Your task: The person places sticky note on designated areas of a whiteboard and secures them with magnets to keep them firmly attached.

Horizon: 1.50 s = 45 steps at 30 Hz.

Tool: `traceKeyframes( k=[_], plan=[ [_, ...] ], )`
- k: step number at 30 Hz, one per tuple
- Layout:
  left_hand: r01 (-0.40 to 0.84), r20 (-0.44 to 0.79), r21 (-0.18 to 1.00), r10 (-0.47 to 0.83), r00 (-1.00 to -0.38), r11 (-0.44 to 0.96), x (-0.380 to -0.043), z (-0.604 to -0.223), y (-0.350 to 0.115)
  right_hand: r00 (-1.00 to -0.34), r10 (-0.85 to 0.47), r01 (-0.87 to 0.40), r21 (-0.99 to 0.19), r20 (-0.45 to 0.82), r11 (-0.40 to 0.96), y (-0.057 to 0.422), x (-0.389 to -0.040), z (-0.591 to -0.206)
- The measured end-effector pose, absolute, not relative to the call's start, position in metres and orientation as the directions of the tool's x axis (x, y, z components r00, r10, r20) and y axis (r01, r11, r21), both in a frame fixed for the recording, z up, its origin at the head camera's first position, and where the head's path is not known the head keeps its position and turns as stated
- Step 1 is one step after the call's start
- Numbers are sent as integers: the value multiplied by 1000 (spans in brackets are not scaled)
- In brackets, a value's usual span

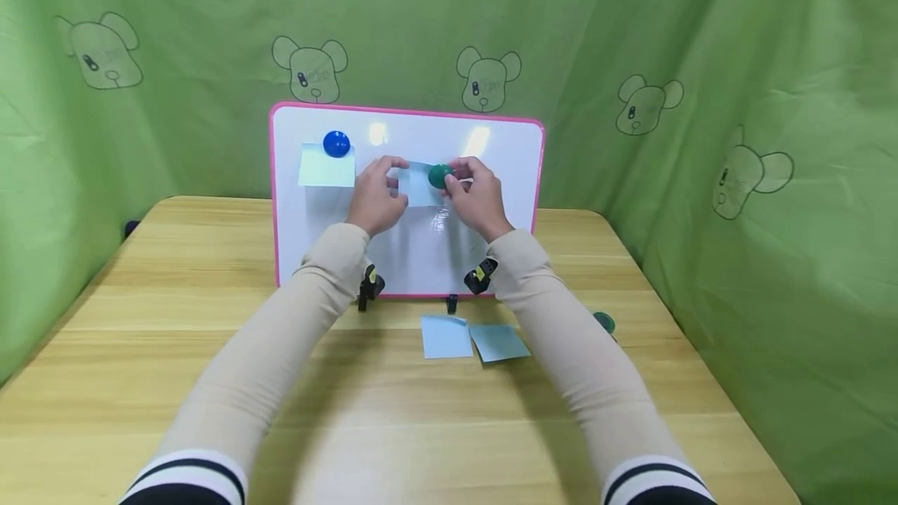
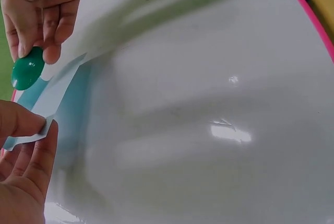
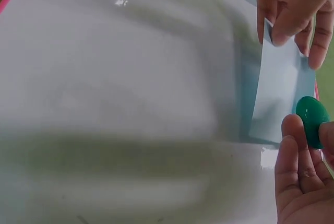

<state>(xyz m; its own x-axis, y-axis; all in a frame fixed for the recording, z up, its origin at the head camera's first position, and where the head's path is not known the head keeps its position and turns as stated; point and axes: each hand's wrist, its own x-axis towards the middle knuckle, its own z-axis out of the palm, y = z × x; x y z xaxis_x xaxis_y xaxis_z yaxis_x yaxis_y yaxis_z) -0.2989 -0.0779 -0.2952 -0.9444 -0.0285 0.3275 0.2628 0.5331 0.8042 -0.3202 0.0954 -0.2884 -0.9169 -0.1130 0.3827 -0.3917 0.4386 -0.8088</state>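
Observation:
A light blue sticky note (image 1: 421, 190) is at the middle of a pink-edged whiteboard (image 1: 407, 256). My left hand (image 1: 380, 195) pinches one edge of the note between thumb and fingers, as the left wrist view shows. My right hand (image 1: 479, 192) holds a round green magnet (image 1: 440, 176) by its edge, overlapping the note's right upper part in the head view. In the right wrist view the green magnet (image 3: 312, 122) sits between thumb and fingers, close to the note (image 3: 279, 83). Up on the board's left, a blue magnet (image 1: 337, 144) overlaps the top of another pale note (image 1: 327, 167).
Two blue sticky notes (image 1: 447, 337) lie on the wooden table (image 1: 210, 271) in front of the board. Another green round piece (image 1: 604, 323) lies beside my right forearm. Black feet (image 1: 452, 304) show under the board. A green curtain (image 1: 407, 6) hangs behind and at the sides.

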Motion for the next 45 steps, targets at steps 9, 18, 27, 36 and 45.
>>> traceKeyframes(
  k=[9,18,27,36,45],
  plan=[
    [268,362,806,-81,-929,527,-303,-293,-74,-914,-102,-396,-813,392,427,83,-326,-287],
    [262,384,783,-108,-917,565,-308,-283,-70,-906,-44,-398,-809,422,433,73,-334,-279],
    [260,384,779,-105,-917,571,-311,-282,-69,-907,3,-384,-828,422,409,67,-341,-275],
    [244,371,774,-107,-922,584,-309,-285,-66,-901,41,-379,-830,431,409,62,-342,-276],
    [229,367,771,-120,-923,594,-309,-285,-65,-884,82,-382,-812,460,441,58,-342,-273]
  ],
)
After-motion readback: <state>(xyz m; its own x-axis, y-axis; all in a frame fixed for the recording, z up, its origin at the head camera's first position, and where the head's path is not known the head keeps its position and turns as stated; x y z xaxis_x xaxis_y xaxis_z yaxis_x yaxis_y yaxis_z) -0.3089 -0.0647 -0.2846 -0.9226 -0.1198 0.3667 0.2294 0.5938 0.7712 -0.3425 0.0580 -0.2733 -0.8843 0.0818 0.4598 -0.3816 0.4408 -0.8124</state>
